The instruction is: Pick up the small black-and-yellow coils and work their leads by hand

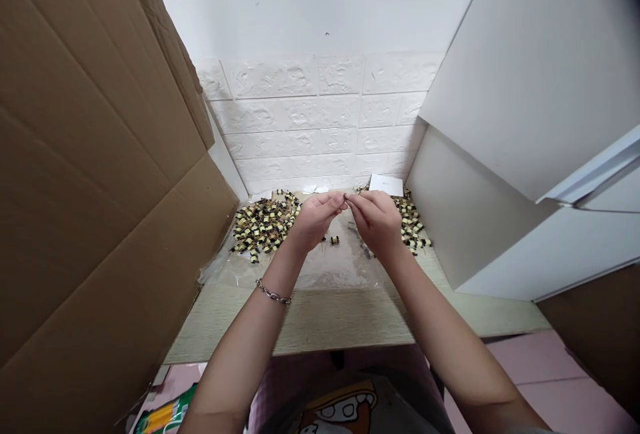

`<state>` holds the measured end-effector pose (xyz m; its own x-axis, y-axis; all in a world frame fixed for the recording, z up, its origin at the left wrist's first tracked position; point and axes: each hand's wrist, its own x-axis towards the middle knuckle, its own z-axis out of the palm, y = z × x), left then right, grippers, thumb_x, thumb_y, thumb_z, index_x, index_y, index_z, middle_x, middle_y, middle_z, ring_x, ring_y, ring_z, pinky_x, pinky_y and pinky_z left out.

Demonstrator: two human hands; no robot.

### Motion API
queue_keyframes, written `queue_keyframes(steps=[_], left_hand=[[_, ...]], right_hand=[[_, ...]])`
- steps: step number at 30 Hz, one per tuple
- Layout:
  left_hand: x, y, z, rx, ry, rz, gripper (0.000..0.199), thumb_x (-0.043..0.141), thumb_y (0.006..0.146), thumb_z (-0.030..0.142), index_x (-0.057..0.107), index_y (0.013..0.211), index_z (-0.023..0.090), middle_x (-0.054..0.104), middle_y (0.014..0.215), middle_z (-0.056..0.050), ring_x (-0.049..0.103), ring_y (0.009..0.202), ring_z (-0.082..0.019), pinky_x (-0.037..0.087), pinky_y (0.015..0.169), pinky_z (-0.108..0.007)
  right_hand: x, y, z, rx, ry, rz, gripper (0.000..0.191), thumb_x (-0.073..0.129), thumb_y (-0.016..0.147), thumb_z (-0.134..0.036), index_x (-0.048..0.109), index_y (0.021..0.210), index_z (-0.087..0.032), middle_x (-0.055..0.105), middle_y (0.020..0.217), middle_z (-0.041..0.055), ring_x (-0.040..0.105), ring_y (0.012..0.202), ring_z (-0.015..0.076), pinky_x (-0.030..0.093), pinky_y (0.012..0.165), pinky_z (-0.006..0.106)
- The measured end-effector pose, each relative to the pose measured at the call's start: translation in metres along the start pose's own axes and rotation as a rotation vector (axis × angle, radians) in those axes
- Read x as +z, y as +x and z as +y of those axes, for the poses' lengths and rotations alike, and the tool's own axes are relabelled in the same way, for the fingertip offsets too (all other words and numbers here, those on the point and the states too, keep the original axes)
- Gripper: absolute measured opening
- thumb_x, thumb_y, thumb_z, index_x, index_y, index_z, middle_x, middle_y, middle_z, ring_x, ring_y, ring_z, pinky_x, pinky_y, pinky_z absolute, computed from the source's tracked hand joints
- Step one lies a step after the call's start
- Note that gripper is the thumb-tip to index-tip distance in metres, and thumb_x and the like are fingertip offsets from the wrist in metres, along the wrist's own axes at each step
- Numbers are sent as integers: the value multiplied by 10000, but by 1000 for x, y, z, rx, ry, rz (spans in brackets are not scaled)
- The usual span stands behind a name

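Your L hand (316,222) & R hand (379,222) meet above the worktop (345,327), nearer its far edge than its near one, fingertips almost touching. Grip: thumb & fingers of each are pressed together, pinching one small dark held part (345,199) betw. them; most of it is hidden by your fingers, so its exact form can't be made out. Your L wrist bears a chain bracelet (273,293).

Below, a clear plastic sheet (335,274) covers the mid. & far portion of the worktop; the bare strip runs along the near edge. On it, a single yellow-&-black part, the loose part (335,240), lies betw. your wrists, apart from both heaps. The L heap (264,224), many similar pcs, spreads nr. the far L corner; the R heap (413,224), partly hidden behind your R hand, sits nr. the far R corner w/ a white card (386,185) at its back.

Surround: a white brick-pattern wall (295,114) rises at the far edge, brown cardboard (100,154) stands along the L edge, & a white panel (520,74) along the R. Below the near L corner: a green-&-yellow packet (165,415).
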<state>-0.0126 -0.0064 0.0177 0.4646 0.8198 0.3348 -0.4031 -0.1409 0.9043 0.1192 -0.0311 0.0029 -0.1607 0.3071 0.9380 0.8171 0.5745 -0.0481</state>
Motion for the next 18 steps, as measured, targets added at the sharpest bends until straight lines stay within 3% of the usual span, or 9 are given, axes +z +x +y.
queue_keyframes(steps=[4, 8, 12, 18], left_hand=[[-3, 0, -2, 79, 185, 95, 202, 603, 670, 331, 618, 758, 150, 569, 731, -27, 485, 725, -118, 364, 730, -259], [-5, -1, -7, 332, 743, 190, 217, 591, 681, 344, 618, 835, 193, 592, 799, -40, 485, 770, -156, 332, 773, -296], [-10, -1, -16, 461, 1207, 122, 202, 527, 732, 357, 605, 854, 217, 597, 819, -61, 467, 836, -199, 255, 851, -346], [-18, -1, -25, 513, 1519, 51, 215, 420, 793, 340, 570, 901, 229, 576, 825, -71, 457, 864, -211, 148, 932, -386]], right_hand=[[-1, 4, 0, 67, 83, -33, 155, 430, 806, -219, 580, 845, -201, 589, 762, 40, 519, 739, 140, 407, 701, 279], [-2, 9, 3, 218, 220, -89, 211, 356, 833, -211, 538, 930, -168, 566, 846, 59, 514, 825, 142, 410, 738, 273], [-1, 10, 9, 261, 153, -240, 274, 353, 830, -213, 489, 1066, -181, 556, 958, 66, 498, 913, 162, 380, 774, 295], [-2, 7, 10, 221, -78, -457, 230, 369, 820, -209, 521, 993, -220, 577, 972, 38, 503, 896, 183, 293, 791, 335]])
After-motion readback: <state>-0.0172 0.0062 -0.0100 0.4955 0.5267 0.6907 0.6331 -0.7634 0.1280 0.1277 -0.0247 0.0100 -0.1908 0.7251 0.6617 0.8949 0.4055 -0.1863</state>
